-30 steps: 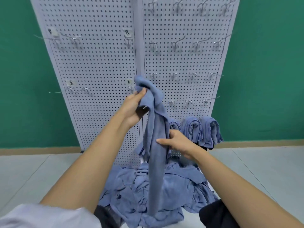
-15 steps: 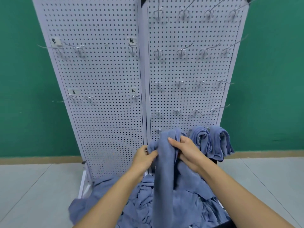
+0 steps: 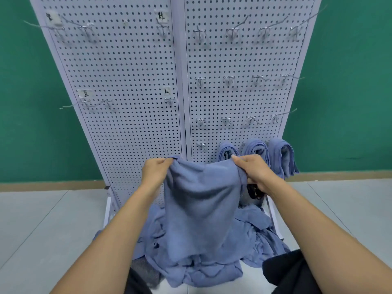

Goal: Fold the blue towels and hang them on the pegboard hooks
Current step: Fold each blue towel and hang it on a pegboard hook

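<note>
I hold a blue towel (image 3: 201, 200) spread flat in front of the white pegboard (image 3: 131, 85). My left hand (image 3: 153, 171) pinches its upper left corner and my right hand (image 3: 252, 170) grips its upper right corner. The towel hangs down over a heap of blue towels (image 3: 254, 236) on the floor. Three folded blue towels (image 3: 282, 155) hang on the lowest row of hooks at the right, partly hidden behind my right hand. An empty hook (image 3: 201, 145) sticks out just left of them.
Rows of bare metal hooks (image 3: 230, 78) cover the right panel; labelled hooks (image 3: 84, 101) sit on the left panel. The board's white base rails (image 3: 107, 211) flank the heap. Green wall behind, grey tiled floor to both sides. My dark-clothed knee (image 3: 290, 270) is at lower right.
The towel went from a bunched vertical strip held high to a spread sheet held low. My hands came down together, then moved apart along the top edge.
</note>
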`<act>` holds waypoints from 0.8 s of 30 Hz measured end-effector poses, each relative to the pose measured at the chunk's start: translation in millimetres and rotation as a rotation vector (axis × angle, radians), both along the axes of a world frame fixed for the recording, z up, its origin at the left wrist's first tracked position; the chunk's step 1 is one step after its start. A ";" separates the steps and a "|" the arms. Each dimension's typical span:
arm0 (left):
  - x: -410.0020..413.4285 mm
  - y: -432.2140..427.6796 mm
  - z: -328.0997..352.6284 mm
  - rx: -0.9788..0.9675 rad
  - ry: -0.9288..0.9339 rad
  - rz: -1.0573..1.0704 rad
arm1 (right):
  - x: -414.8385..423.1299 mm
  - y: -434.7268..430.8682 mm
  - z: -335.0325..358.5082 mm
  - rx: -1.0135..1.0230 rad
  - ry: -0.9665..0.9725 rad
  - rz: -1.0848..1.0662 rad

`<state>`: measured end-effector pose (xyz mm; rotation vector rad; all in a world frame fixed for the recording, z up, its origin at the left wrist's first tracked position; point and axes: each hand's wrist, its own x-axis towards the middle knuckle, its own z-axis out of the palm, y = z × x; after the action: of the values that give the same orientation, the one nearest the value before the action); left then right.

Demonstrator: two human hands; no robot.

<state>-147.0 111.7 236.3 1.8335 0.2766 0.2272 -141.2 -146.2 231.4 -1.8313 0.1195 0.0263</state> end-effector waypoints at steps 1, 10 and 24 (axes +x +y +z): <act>-1.2 4.5 1.8 -0.107 0.031 0.007 | 1.1 -5.6 -2.0 0.003 0.030 -0.043; -8.6 33.4 14.8 -0.678 0.209 -0.067 | -5.0 -33.7 4.2 0.573 0.189 -0.068; -13.8 46.9 16.5 -0.585 0.142 -0.247 | -10.9 -27.7 4.9 0.276 0.039 0.114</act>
<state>-160.8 158.6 252.8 1.2860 0.1861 -0.1481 -152.1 -173.9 236.3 -1.5599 0.0369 0.1515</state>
